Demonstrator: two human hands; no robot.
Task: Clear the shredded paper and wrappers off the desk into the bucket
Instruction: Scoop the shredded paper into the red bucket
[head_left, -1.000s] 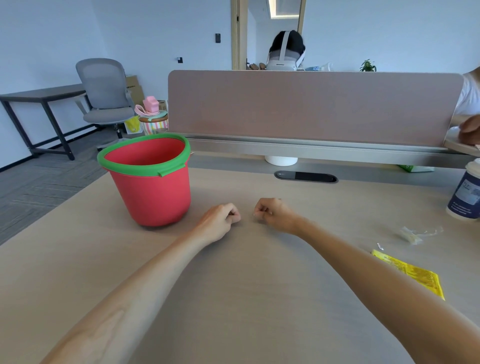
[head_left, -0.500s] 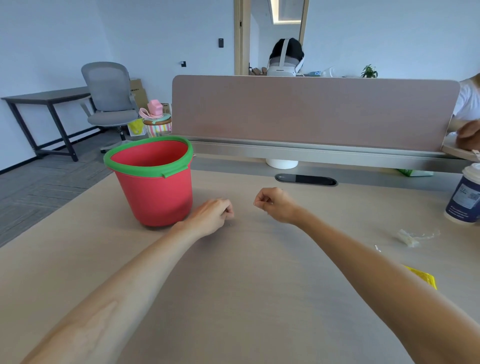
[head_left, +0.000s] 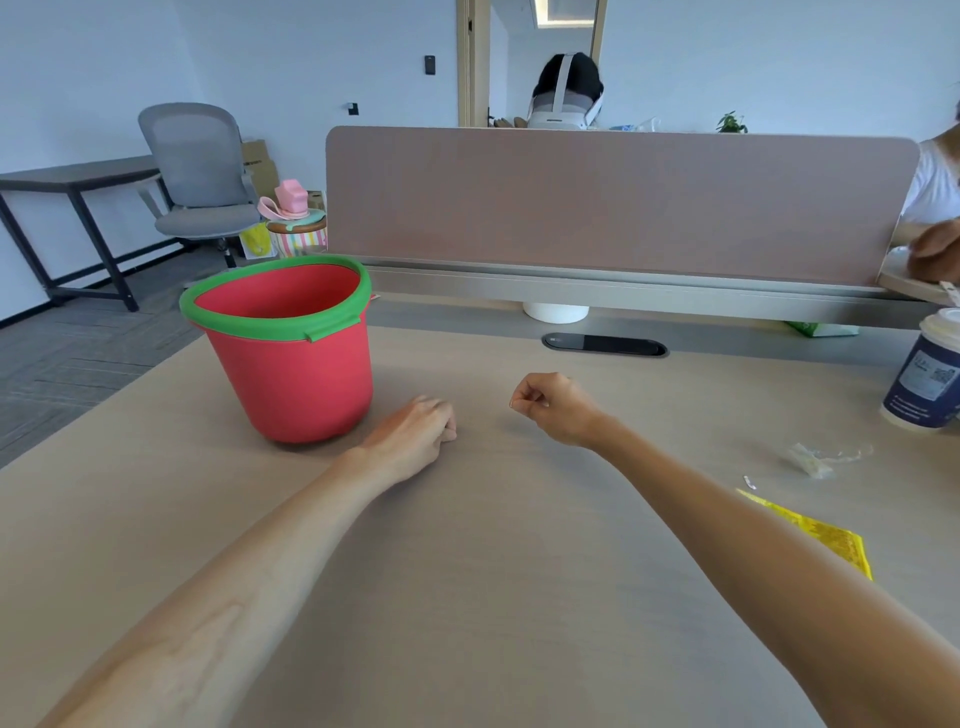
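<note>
**Curled hands beside the bucket**

The left hand (head_left: 415, 431) rested on the table (head_left: 519, 571) in a loose fist just beside the red, green-rimmed bucket (head_left: 291, 364). The right hand (head_left: 550, 408) hovered near it, fingertips pinched (no scrap showed in either). A yellow wrapper (head_left: 826, 535), partly hidden by the right forearm, and a clear wrapper (head_left: 818, 456) lay far right. The cup (head_left: 924, 379) bore print too small to read.
</note>
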